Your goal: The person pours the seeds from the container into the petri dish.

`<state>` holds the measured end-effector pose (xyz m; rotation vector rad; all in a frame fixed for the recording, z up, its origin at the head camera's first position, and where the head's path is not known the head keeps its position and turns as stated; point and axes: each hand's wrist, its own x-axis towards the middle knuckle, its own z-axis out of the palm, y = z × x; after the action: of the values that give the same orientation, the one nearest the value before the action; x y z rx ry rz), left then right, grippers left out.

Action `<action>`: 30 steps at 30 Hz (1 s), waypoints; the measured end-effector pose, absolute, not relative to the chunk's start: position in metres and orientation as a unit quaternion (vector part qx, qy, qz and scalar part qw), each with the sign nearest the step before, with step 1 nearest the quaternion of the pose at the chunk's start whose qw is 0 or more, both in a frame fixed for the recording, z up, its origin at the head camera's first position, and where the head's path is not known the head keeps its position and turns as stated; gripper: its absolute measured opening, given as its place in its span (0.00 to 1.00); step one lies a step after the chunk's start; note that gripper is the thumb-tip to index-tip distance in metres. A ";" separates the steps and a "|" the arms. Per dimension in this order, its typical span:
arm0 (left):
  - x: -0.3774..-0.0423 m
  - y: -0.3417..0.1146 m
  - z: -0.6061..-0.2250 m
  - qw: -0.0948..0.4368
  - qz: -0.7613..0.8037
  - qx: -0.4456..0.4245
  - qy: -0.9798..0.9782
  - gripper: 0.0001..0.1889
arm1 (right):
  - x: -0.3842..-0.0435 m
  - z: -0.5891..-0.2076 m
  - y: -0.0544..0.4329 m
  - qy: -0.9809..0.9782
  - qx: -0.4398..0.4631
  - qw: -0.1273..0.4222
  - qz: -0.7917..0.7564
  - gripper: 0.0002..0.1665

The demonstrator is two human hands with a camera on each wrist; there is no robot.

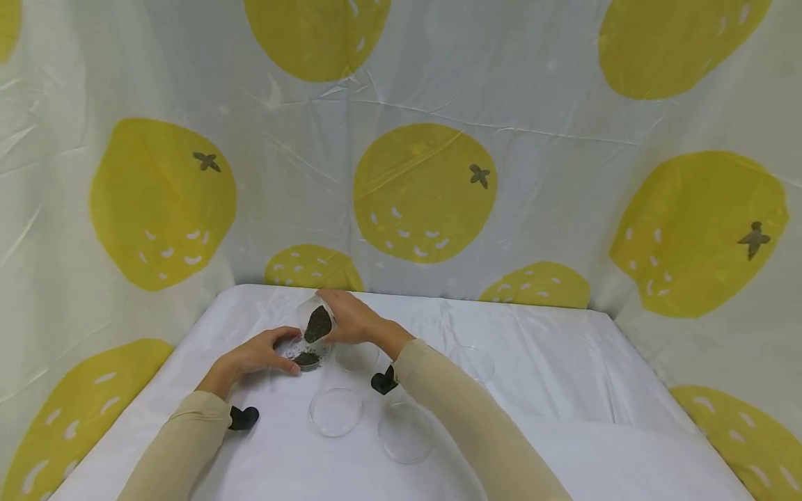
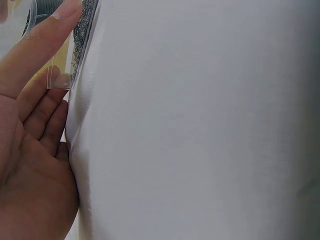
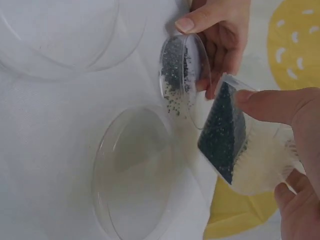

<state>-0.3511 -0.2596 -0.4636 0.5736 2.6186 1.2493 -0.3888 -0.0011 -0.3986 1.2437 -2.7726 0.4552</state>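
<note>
Pinching tilted cup [image 3: 255, 160] in right hand [image 1: 349, 316], dish [image 3: 197, 107] in left hand [image 1: 258, 352]. Probably light, stiff, brittle — best held gently by opposite walls.

A white-clothed table [image 1: 551, 452] carries several clear, round, shallow dishes [image 1: 406, 434].

Booth-like space, lemon-print curtain [image 1: 426, 195]
</note>
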 end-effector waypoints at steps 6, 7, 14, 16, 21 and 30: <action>-0.351 -0.261 -0.465 0.096 0.418 0.186 0.884 0.45 | -0.396 -0.399 0.008 -0.902 0.356 -0.005 0.245 0.58; -0.351 -0.261 -0.465 0.096 0.416 0.187 0.885 0.45 | -0.397 -0.399 0.009 -0.902 0.345 -0.012 0.259 0.58; -0.351 -0.259 -0.463 0.092 0.408 0.199 0.886 0.44 | -0.402 -0.405 0.021 -0.884 0.288 -0.046 0.366 0.51; -0.353 -0.259 -0.463 0.091 0.407 0.202 0.886 0.44 | -0.403 -0.405 0.024 -0.876 0.280 -0.059 0.389 0.50; -0.354 -0.259 -0.463 0.091 0.402 0.200 0.889 0.44 | -0.403 -0.406 0.024 -0.855 0.274 -0.085 0.432 0.48; -0.354 -0.259 -0.464 0.095 0.401 0.198 0.889 0.44 | -0.400 -0.404 0.024 -0.814 0.233 -0.126 0.517 0.45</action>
<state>-0.3539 -0.2594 -0.4639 0.5873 2.6369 1.1897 -0.3999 0.0238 -0.4040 0.7959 -2.7849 1.7704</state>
